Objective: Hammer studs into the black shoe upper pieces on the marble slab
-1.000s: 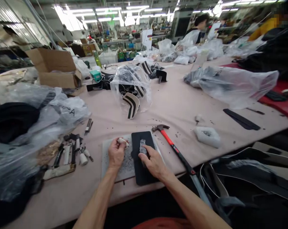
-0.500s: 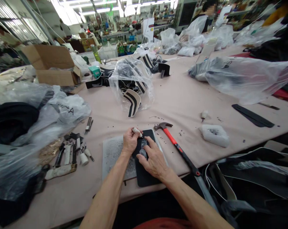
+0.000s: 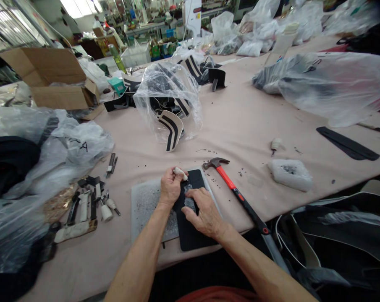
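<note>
My left hand [image 3: 171, 184] is closed around a small awl-like tool [image 3: 180, 173] with a white-wrapped handle, its tip low over the far part of a black panel [image 3: 196, 239]. On that panel lies a clear plastic piece [image 3: 189, 202], partly covered by my right hand [image 3: 207, 209]. The thumb and fingers of my right hand are spread, touching or just above the plastic. Under the panel is a pale board [image 3: 145, 209] speckled with dark marks. A claw hammer [image 3: 230, 184] with a red and black handle rests to the right.
Several hand tools [image 3: 89, 205] lie at the left beside plastic bags [image 3: 82, 142]. Ahead, a clear bag [image 3: 167, 84] holds striped curved pieces [image 3: 171, 128]. At the right are a white block [image 3: 289, 174], another white-wrapped tool [image 3: 275, 144] and dark strips [image 3: 347, 143]. An open carton [image 3: 60, 96] stands back left.
The view has tilted down slightly. My right hand's fingers have shifted a little on the clear plastic piece, showing more of it. My left hand keeps hold of the tool.
</note>
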The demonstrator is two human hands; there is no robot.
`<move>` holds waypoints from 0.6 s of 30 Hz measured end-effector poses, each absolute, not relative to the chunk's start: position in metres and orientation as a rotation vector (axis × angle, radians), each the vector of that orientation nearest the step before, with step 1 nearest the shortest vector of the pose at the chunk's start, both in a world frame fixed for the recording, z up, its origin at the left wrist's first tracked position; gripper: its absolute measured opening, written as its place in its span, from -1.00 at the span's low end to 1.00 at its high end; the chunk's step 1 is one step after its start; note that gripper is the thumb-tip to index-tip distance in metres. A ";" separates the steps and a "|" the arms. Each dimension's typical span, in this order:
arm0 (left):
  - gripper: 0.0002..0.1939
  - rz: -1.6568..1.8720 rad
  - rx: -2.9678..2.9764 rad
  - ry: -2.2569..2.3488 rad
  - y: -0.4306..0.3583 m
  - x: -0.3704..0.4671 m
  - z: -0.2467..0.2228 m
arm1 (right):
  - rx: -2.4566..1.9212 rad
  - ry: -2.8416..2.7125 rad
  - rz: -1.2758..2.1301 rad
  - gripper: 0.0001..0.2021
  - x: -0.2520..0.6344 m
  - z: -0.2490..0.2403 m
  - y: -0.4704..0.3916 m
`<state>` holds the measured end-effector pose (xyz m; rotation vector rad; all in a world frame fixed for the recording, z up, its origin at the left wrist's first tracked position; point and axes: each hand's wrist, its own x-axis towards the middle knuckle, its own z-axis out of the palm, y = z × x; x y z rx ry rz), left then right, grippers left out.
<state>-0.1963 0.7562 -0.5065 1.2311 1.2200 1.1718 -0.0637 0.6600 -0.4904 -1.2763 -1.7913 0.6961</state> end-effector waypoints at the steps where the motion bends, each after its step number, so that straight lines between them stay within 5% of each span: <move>1: -0.74 1.169 1.251 1.230 0.756 -0.196 -0.507 | -1.277 -1.789 0.699 -0.78 -0.064 -0.491 0.660; 13: -0.88 0.906 1.709 1.187 0.766 -0.196 -0.487 | -1.277 -1.817 0.698 -0.78 -0.062 -0.493 0.660; 18: -0.91 0.787 1.872 1.087 0.772 -0.199 -0.482 | -1.342 -2.103 0.567 -0.62 -0.058 -0.489 0.659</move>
